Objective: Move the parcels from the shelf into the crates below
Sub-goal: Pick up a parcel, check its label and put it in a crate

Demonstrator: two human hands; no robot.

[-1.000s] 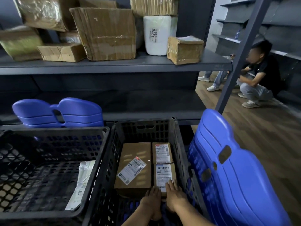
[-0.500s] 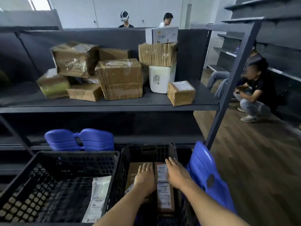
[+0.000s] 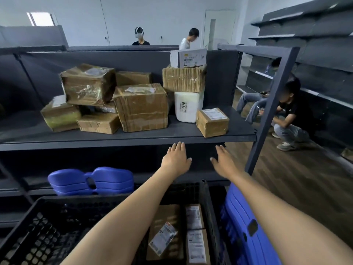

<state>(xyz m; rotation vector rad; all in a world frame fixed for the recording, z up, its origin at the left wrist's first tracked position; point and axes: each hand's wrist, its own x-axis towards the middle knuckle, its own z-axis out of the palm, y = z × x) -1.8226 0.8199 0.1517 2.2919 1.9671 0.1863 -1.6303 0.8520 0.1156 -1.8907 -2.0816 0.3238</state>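
Both hands have come up out of the right crate (image 3: 209,199), where they lay on the packed parcels (image 3: 166,222) half a second back, and now reach toward the shelf (image 3: 114,140). Left hand (image 3: 176,157) and right hand (image 3: 223,159) are empty, with fingers straight and spread and palms down. They sit just below the shelf's front edge with a gap between them.

The parcels left to move are on the shelf. The small taped box (image 3: 212,122) is nearest, at the front right corner, just above the hands. The white parcel (image 3: 188,107) is behind it, the big brown box (image 3: 141,107) is further left, and more are stacked beyond that.

Likely step: fetch the next parcel. The small box looks the best pick, since it stands free with nothing on top. One hand each side, lift clear of the edge, then lower. Don't pull the white parcel first; it carries a corrugated box (image 3: 184,79) and a white carton (image 3: 188,58) that could topple. The right crate's floor looks nearly covered, while the left crate (image 3: 47,213) seems to have more room.
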